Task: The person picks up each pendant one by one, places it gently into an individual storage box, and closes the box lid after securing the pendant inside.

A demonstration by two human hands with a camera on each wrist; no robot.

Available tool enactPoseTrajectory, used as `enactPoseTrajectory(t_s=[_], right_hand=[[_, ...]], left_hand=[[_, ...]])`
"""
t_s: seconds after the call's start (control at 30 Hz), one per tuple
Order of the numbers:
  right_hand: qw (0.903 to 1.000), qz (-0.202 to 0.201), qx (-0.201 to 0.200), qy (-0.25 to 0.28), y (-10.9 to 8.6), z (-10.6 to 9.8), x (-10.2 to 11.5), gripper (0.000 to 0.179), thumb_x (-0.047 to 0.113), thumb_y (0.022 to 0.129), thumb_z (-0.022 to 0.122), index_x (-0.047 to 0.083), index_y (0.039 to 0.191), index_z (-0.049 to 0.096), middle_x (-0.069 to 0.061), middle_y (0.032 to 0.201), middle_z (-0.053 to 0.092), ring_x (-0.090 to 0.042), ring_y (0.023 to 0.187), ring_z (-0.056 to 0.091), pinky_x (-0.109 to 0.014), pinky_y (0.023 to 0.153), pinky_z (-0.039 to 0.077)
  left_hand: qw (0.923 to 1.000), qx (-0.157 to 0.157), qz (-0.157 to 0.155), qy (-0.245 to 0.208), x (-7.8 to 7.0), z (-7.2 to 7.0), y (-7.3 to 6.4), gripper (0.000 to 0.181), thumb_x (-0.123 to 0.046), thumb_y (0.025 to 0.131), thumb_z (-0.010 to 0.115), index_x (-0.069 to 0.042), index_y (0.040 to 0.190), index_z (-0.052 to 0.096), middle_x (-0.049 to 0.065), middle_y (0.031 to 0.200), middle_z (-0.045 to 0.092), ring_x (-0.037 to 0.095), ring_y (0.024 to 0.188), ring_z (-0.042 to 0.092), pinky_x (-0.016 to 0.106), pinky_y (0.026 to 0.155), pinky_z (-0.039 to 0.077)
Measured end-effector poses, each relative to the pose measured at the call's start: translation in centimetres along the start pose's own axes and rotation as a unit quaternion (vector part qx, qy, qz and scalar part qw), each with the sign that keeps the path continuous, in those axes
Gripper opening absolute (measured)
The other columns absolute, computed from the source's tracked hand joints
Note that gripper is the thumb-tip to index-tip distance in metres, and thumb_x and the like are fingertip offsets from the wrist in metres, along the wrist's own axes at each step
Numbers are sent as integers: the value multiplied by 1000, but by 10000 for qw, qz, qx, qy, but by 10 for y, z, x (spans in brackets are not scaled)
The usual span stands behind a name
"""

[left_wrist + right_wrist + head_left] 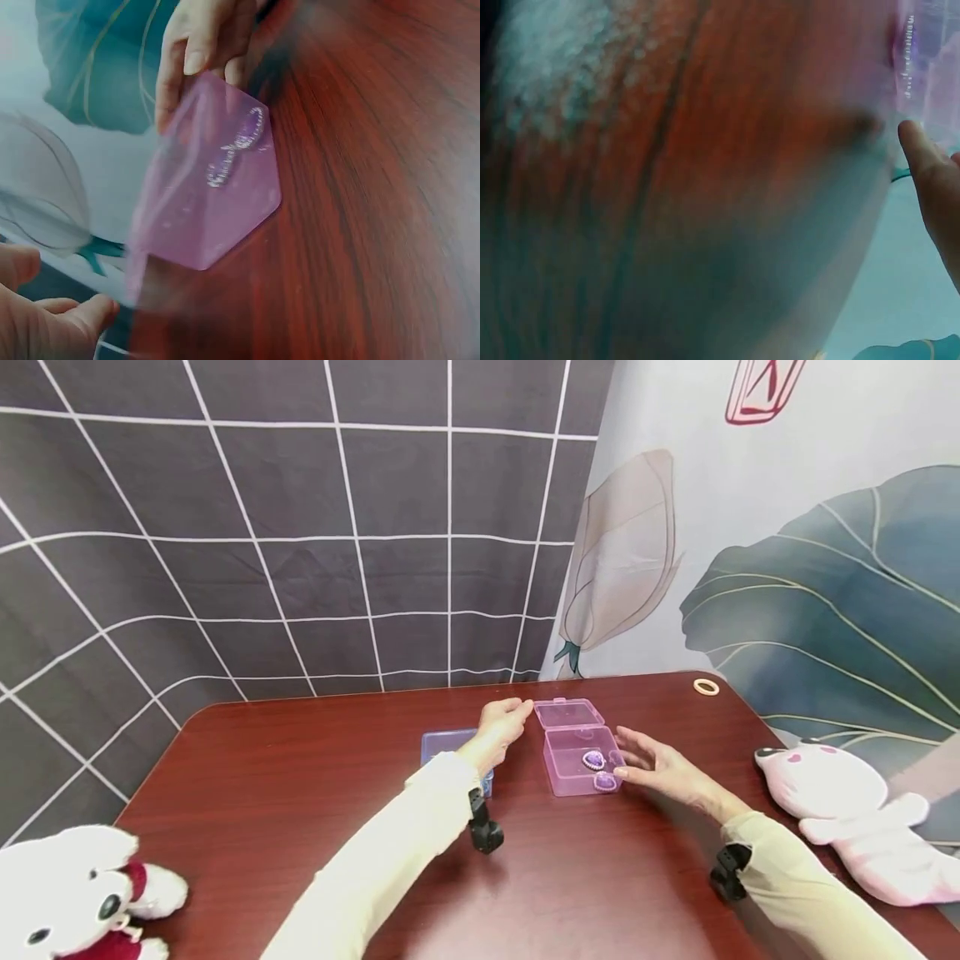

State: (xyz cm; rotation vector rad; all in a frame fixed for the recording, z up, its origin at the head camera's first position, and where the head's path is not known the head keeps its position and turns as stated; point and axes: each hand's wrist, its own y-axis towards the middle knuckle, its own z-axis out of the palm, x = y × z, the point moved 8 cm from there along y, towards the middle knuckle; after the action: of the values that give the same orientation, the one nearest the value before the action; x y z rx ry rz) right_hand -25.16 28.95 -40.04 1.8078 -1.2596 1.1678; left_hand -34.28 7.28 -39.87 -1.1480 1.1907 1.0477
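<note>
A clear pink plastic box [570, 781] stands on the table with its hinged lid [566, 716] tipped back. Two purple heart-shaped gems with pale beaded rims show in it, one heart [594, 760] inside and another heart [604, 782] at the front wall. My left hand [501, 727] reaches over a blue plastic box [450, 742], fingertips right at the pink lid's left corner. In the left wrist view its thumb and fingers are apart with nothing between them. My right hand [663, 772] lies along the pink box's right side, fingers extended and thumb at the front right corner.
A white plush toy [63, 877] with red clothing sits at the left front. Another white plush toy [840, 802] lies at the right edge. A pale ring [706, 687] rests at the far right corner. Hanging cloths back the brown table [300, 777].
</note>
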Motion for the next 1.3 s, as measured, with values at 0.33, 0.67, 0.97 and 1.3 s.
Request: enactPoseTrajectory(t_s=[0.33,0.67,0.97,1.3], right_hand=[[9970,212,344,654,4,12,-9,78,8,87,65,1,148,17,-27,146,31,-45,133,30,-15,90,46],[9979,51,324,565,6,16,-5,76,6,87,64,-2,147,19,-28,146,32,-46,130,33,-14,89,45],[9994,-32,14,337,6,11,-3,71,5,86,65,-9,143,25,-33,138,40,-48,125,41,-14,87,46],[9994,288,-165,111,6,12,1,61,10,88,64,-13,136,35,-33,127,52,-30,115,57,-14,85,48]], left_hand=[[9872,-919,-1262,-336,24,20,11,20,-9,90,58,5,77,60,-2,48,39,5,39,33,15,40,26],[9881,-875,-792,-989,45,25,35,29,-1,83,66,1,112,66,17,96,71,17,77,66,28,72,56],[9971,-750,127,-7,-18,18,-24,20,-7,84,65,-10,103,71,7,102,72,13,88,66,24,77,51],[9975,-155,532,432,6,23,-84,45,-24,93,58,-5,134,51,12,137,50,26,125,49,36,105,39]])
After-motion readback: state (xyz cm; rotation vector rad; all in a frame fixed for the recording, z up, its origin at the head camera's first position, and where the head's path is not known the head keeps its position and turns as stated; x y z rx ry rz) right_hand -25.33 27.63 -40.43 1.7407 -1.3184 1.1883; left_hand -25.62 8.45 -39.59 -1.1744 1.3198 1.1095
